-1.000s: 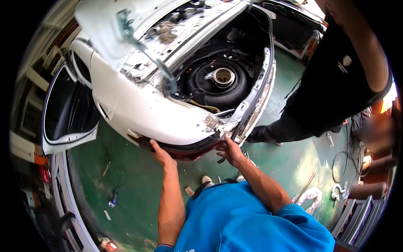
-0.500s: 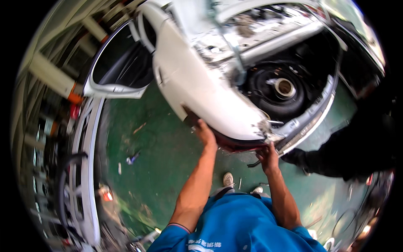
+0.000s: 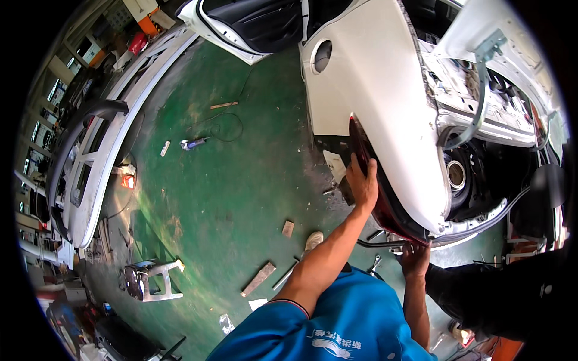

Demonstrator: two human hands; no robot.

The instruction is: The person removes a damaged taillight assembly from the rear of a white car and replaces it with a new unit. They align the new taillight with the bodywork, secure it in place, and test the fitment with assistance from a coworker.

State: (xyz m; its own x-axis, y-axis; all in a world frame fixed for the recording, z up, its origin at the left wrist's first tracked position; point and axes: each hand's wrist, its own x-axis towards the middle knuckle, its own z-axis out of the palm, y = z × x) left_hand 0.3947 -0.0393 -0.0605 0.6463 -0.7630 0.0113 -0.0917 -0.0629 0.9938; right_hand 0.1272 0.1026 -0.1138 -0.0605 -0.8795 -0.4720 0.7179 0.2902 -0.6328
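A long dark red tail light (image 3: 390, 218) lies along the rear corner of a white car body panel (image 3: 379, 78). Its pointed tip reaches up the panel's edge. My left hand (image 3: 363, 183) is closed on the outer side of the light, around its middle, with the fingers on the light's surface. My right hand (image 3: 415, 259) grips the light's lower end, close to the corner of the open trunk; some of its fingers are hidden beneath. Inside the trunk well (image 3: 463, 195), a round metal rim (image 3: 456, 174) shows.
A person's dark-clothed arm or leg (image 3: 487, 295) is close on my right. On the green floor (image 3: 241, 198) lie a power tool (image 3: 194, 144) with a cord, wood pieces (image 3: 259, 278) and a stool (image 3: 153, 280). A bumper (image 3: 84, 150) and long white frame stand left. An open car door (image 3: 253, 30) is ahead.
My view has turned, so the car now appears farther right and more floor shows at left. Both hands stay on the tail light, which still runs along the panel's edge.
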